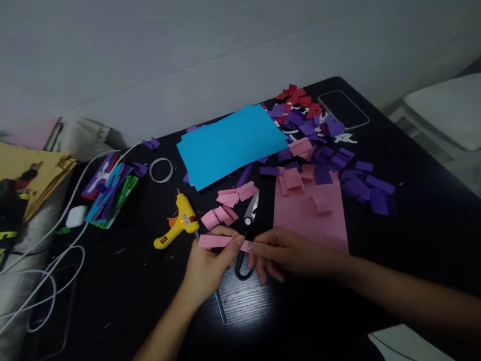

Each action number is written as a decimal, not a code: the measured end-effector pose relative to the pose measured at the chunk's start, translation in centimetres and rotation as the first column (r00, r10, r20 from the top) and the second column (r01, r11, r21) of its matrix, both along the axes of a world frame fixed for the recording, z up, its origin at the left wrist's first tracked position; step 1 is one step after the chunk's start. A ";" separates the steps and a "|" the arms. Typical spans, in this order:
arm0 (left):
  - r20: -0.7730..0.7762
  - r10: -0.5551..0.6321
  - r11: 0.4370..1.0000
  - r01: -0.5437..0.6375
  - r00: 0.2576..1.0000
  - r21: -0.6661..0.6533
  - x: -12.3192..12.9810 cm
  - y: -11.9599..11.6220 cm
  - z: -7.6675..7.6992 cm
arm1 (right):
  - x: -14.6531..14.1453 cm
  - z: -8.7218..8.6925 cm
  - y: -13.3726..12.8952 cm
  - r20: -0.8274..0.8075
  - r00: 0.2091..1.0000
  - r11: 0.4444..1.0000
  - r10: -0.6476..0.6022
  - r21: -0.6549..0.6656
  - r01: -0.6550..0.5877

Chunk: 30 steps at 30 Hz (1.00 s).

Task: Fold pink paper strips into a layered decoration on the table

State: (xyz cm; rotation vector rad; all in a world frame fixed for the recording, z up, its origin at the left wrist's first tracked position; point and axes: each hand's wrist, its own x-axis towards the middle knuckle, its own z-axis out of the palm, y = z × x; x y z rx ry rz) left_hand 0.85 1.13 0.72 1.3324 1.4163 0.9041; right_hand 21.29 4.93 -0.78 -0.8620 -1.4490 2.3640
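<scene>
A narrow pink paper strip (pixel 216 240) is held between both hands near the middle of the table. My left hand (pixel 210 263) pinches it with the thumb on top. The fingertips of my right hand (pixel 279 250) grip its right end. Scissors (pixel 251 206) lie just beyond and partly beneath the hands, with a black handle loop showing below the strip. Folded pink pieces (pixel 237 194) rest beyond my left hand. A pink sheet (pixel 311 231) lies under and beyond my right wrist, with small pink pieces on it.
A yellow glue gun (pixel 180 223), a tape ring (pixel 161 170) and blue sheets (pixel 232 144) lie on the black table (pixel 420 242). Purple pieces (pixel 356 189) and red pieces (pixel 298 96) are scattered at the right, near a phone (pixel 344 109). White cables (pixel 66 248) run at the left.
</scene>
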 end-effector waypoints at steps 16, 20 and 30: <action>0.213 0.025 0.991 0.004 0.977 -0.134 0.0 0.0 -0.3 | 0.3 0.8 0.5 -0.006 1.000 1.000 -0.026 0.007 0.026; 0.203 0.023 0.993 0.002 0.979 -0.121 0.1 0.0 0.0 | 0.2 0.7 0.4 0.003 1.000 0.999 -0.020 0.042 0.020; 0.190 0.079 0.996 -0.069 0.979 -0.058 -0.3 0.2 0.2 | 0.1 0.3 -0.3 0.036 0.991 0.952 -0.128 0.284 0.113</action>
